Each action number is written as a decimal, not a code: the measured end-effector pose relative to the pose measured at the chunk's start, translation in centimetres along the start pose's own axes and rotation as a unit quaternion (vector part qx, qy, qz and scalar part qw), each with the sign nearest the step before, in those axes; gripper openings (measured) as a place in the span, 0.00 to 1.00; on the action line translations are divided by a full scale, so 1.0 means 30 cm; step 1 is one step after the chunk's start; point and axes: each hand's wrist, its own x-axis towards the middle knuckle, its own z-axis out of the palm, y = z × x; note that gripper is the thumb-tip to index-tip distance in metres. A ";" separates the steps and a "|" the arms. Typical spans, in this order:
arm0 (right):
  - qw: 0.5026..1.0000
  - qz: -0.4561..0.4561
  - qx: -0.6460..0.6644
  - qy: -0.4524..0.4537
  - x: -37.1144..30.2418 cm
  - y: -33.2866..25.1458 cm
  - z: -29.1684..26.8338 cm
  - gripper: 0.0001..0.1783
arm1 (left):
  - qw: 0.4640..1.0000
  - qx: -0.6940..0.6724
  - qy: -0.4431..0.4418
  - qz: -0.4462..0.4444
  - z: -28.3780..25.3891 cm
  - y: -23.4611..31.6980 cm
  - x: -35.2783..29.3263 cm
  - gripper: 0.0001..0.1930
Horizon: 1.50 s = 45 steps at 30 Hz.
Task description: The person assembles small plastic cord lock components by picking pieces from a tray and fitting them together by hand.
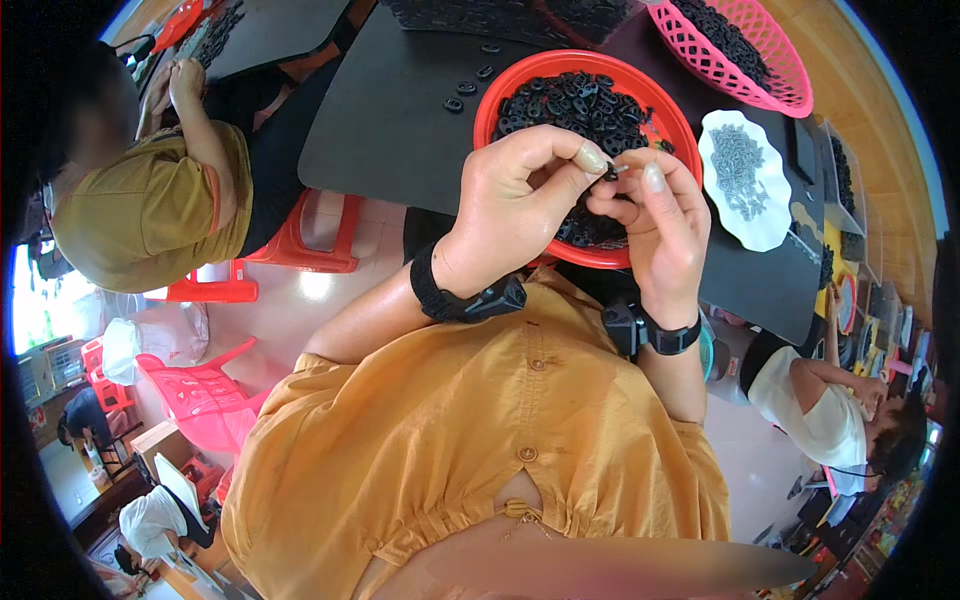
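Over the red basin [487, 110], my two hands meet fingertip to fingertip. My left hand [510, 200] pinches a small black part [610, 174] between thumb and forefinger. Close against it, my right hand [665, 235] has its fingers curled in a pinch around a tiny pale piece [623, 168], whose exact kind is too small to tell. Many small black oval parts [560, 100] with holes fill the basin below. To the right lies a white scalloped plate [772, 225] bearing a heap of small grey, translucent-looking pieces [738, 165].
Several loose black oval parts [467, 88] lie on the dark table [370, 130] left of the basin. A pink basket [800, 85] of black parts stands at the far right. Other people sit at left [150, 210] and right [820, 400]. Red stools [330, 235] stand at left.
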 end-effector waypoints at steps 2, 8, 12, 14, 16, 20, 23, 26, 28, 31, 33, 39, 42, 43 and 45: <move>0.995 0.083 0.051 -0.034 0.006 -0.006 -0.015 0.16 | 0.999 0.002 -0.021 0.038 -0.004 -0.017 0.003 0.07; 0.937 0.253 0.211 -0.118 0.039 -0.005 -0.071 0.15 | 0.970 0.155 -0.061 0.176 -0.027 0.036 0.063 0.08; 0.900 0.278 0.300 -0.151 0.045 0.004 -0.078 0.14 | 0.944 0.205 -0.096 0.239 -0.043 0.034 0.093 0.11; 0.884 0.285 0.334 -0.162 0.051 -0.008 -0.077 0.14 | 0.940 0.217 -0.093 0.246 -0.046 0.037 0.109 0.10; 0.901 0.262 0.314 -0.149 0.050 -0.025 -0.083 0.14 | 0.937 0.252 -0.108 0.218 -0.072 0.026 0.113 0.10; 0.948 0.191 0.236 -0.094 0.041 -0.049 -0.105 0.10 | 0.906 0.360 -0.196 0.108 -0.131 0.020 0.077 0.07; 0.964 0.160 0.203 -0.066 0.038 -0.046 -0.116 0.09 | 0.869 0.432 -0.227 0.088 -0.123 0.009 0.044 0.08; 0.976 0.149 0.148 -0.050 0.031 -0.041 -0.116 0.09 | 0.842 0.489 -0.213 0.085 -0.103 0.003 0.044 0.09; 0.980 0.150 0.118 -0.053 0.025 -0.031 -0.109 0.08 | 0.856 0.465 -0.222 0.044 -0.102 0.003 0.052 0.10; 0.985 0.140 0.090 -0.049 0.020 -0.025 -0.098 0.08 | 0.852 0.465 -0.237 0.027 -0.097 0.016 0.063 0.11; 0.985 0.139 0.089 -0.049 0.017 -0.025 -0.099 0.08 | 0.856 0.459 -0.234 0.034 -0.100 0.013 0.066 0.12; 0.985 0.134 0.090 -0.054 0.015 -0.023 -0.098 0.08 | 0.859 0.457 -0.230 0.033 -0.102 0.001 0.069 0.11; 0.986 0.132 0.085 -0.051 0.016 -0.021 -0.094 0.08 | 0.872 0.433 -0.225 0.024 -0.096 -0.019 0.067 0.11; 0.988 0.127 0.076 -0.047 0.014 -0.022 -0.091 0.08 | 0.878 0.420 -0.227 0.024 -0.095 -0.026 0.067 0.10; 0.989 0.121 0.069 -0.043 0.009 -0.020 -0.083 0.08 | 0.895 0.388 -0.219 0.008 -0.092 -0.015 0.070 0.10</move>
